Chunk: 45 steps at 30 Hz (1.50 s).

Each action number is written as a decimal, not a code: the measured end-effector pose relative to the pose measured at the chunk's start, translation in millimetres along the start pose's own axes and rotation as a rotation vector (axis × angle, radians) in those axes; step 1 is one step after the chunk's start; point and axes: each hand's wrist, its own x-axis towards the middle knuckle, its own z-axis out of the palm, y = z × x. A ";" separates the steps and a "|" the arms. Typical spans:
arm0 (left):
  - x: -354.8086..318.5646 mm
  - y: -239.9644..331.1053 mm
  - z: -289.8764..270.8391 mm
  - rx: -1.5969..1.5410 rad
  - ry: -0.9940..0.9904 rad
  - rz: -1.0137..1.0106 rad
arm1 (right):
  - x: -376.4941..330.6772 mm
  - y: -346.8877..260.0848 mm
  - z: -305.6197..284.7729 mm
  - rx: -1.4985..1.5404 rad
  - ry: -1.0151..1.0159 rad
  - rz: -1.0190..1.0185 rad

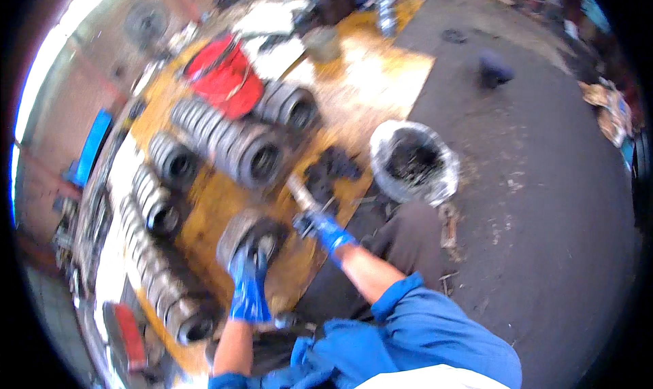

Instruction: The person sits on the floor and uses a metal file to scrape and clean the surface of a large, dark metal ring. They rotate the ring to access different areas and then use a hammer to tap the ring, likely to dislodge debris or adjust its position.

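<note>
My left hand (250,270), in a blue glove, grips a thick grey metal ring (238,234) by its near side, with fingers at its opening. The ring stands on a yellowish board (204,215). To its right, my right hand (318,227), also gloved in blue, is closed round a pale, stick-like tool (302,192). The tool points away from me, up and left; blur hides its exact kind. Dark rags (333,169) lie just beyond it. Rows of similar grey rings (224,141) lie on their sides farther off and along the left (153,270).
A red bucket (228,79) stands behind the ring rows. Right of my hands is a tub lined with clear plastic (445,185), holding dark material (411,161). Dark floor matting (524,205) spreads to the right. A red-and-grey object (129,338) sits at lower left.
</note>
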 end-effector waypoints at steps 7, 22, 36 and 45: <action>79.7 -49.2 35.0 0.152 0.180 -0.147 | 49.0 43.6 -117.5 -0.018 0.129 0.161; 87.6 -121.2 81.0 0.317 0.261 -0.295 | 63.6 39.1 -15.5 -0.355 0.025 0.457; 90.6 -136.4 89.5 0.272 0.277 -0.263 | 86.9 83.1 -26.2 -0.405 0.065 0.498; 91.4 -143.1 90.4 0.281 0.287 -0.229 | 85.3 105.0 -58.2 -0.876 0.040 0.503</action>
